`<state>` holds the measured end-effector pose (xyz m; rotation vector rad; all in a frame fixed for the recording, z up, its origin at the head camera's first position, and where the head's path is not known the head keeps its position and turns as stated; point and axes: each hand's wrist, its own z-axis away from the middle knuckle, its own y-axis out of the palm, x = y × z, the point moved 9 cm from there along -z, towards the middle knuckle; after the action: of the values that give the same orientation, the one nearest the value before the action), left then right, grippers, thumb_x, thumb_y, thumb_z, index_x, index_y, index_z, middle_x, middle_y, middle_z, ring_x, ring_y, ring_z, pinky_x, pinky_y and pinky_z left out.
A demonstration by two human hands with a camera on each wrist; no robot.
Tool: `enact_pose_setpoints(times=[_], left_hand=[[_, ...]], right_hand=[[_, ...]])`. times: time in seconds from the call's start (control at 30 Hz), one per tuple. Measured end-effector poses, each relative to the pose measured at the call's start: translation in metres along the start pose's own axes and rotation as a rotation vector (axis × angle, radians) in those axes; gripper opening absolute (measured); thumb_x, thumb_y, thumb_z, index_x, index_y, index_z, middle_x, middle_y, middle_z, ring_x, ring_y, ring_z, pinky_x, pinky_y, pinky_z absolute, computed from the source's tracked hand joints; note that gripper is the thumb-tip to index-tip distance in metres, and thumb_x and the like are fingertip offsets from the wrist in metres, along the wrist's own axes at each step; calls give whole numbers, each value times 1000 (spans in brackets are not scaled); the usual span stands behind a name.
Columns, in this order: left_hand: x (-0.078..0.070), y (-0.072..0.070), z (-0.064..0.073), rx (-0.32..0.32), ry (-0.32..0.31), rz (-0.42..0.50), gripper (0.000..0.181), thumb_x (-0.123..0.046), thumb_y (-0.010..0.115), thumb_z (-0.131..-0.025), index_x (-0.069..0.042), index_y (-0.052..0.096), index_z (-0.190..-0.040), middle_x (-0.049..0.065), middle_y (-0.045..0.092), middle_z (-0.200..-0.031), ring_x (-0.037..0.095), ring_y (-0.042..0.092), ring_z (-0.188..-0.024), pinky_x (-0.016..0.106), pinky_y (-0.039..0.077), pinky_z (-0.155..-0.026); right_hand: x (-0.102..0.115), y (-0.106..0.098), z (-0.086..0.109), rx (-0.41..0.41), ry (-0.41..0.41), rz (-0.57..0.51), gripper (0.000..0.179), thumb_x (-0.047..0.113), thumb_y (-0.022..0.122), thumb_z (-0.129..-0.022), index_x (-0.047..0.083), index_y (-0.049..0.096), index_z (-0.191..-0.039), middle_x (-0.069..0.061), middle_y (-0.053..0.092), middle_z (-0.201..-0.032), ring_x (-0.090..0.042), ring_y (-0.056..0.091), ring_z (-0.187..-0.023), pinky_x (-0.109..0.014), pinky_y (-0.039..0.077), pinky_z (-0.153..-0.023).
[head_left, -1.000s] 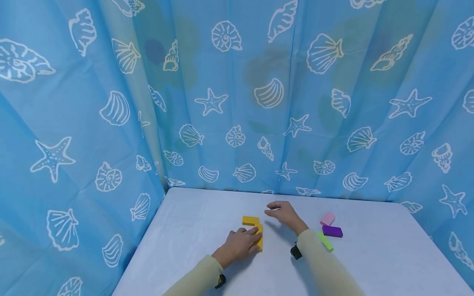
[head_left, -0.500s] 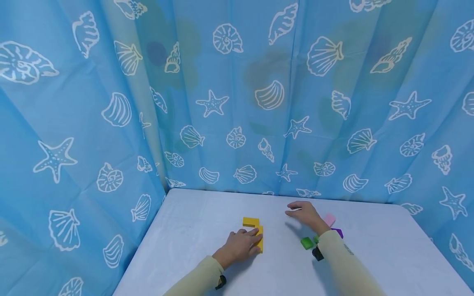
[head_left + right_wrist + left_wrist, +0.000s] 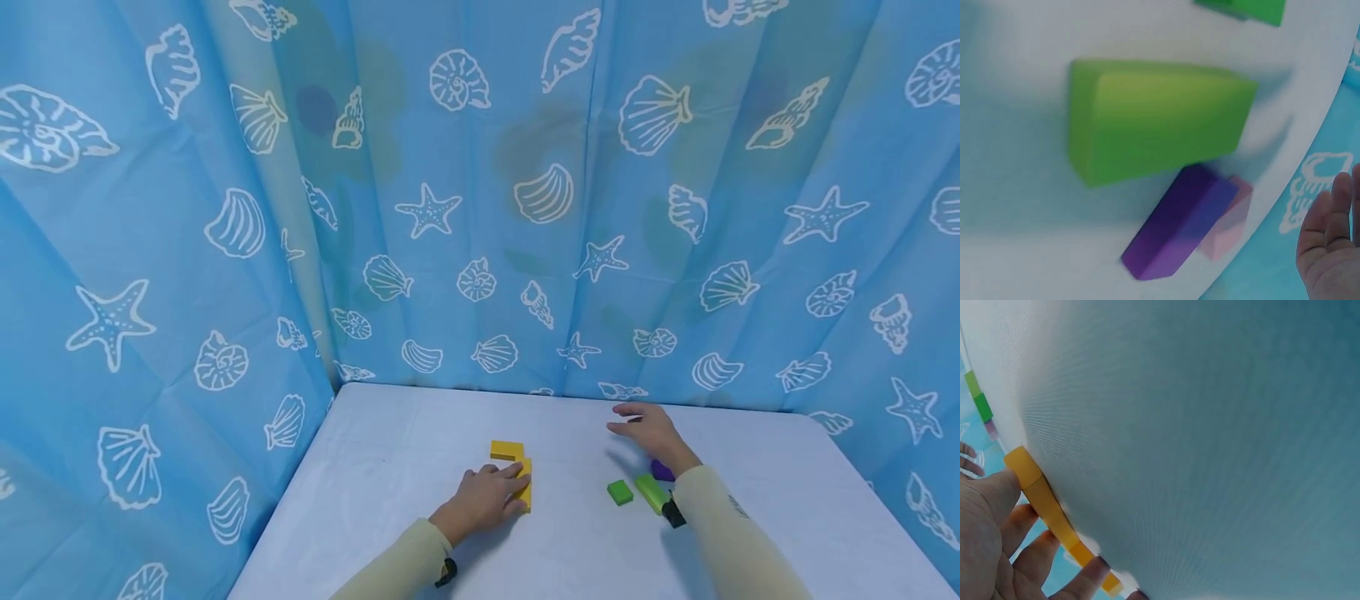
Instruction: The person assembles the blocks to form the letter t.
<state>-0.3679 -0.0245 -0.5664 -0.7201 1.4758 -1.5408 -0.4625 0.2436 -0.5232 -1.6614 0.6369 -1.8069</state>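
Note:
My left hand (image 3: 486, 496) rests with spread fingers on a yellow block (image 3: 527, 483), its thumb by the near end. Another yellow block (image 3: 507, 450) lies crosswise at the far end. From the left wrist, the yellow pieces (image 3: 1050, 509) form a row along the fingertips. My right hand (image 3: 652, 433) hovers to the right, fingers loosely bent and holding nothing. Below its wrist are a lime green block (image 3: 649, 493) and a purple block (image 3: 662, 471). A pink block (image 3: 1229, 225) shows behind the purple one in the right wrist view, hidden in the head view.
A small darker green block (image 3: 620, 492) lies left of the lime one. The white tabletop (image 3: 405, 433) ends at a blue shell-patterned curtain (image 3: 450, 225) behind and on the left. Dark wrist cameras (image 3: 672, 510) hang under both forearms.
My right hand has moved right, from near the yellow blocks to above the coloured ones. The darker green block came into view as the forearm shifted; pink became covered. The left hand stays put.

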Motion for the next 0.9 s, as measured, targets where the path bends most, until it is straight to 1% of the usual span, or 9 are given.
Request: enact_pose_setpoints(times=[0.13,0.27,0.43,0.53,0.77,0.9], left_hand=[[0,-1,1,0,0,9,51,-52,53,-98,-36,48,-146,-12,41,-156,27,52,-129,60,47,-98],[0,-1,0,5,-1,13,51,-51,53,-98,-36,48,-146,-12,41,-156,28,51,-130,61,47,-98],[0,0,0,17,-14,11,50,-51,53,-98,-36,47,-146,-13,40,-156,28,51,-131,60,46,-99],[0,0,0,15,-14,11,51,-51,52,-99,-36,47,-147,-13,40,-156,28,51,-132,60,46,-99],[-1,-1,2,17,-15,17,51,-51,52,-99,-35,47,-147,-13,39,-156,27,49,-133,60,45,-100],[0,-1,1,21,-15,18,51,-51,52,-98,-36,47,-147,-13,39,-157,27,49,-133,60,46,-100]], right_hand=[[-7,-8,2,-14,-11,46,57,37,70,-91,4,58,-136,-27,45,-146,-48,45,-130,-61,43,-103],[-14,-15,5,-11,-1,71,58,37,69,-91,5,56,-137,-27,43,-148,-49,42,-133,-61,43,-103],[-25,-22,11,-17,27,100,59,38,70,-90,4,56,-137,-29,44,-146,-50,42,-131,-62,43,-102],[-32,-24,15,-22,35,115,56,36,70,-91,4,58,-135,-29,45,-144,-50,44,-129,-62,44,-101],[-46,-26,26,-6,27,97,56,37,70,-90,3,59,-134,-31,45,-143,-51,45,-128,-61,48,-97],[-54,-29,33,-2,20,88,64,46,71,-88,4,58,-135,-31,44,-144,-52,44,-128,-61,49,-95]])
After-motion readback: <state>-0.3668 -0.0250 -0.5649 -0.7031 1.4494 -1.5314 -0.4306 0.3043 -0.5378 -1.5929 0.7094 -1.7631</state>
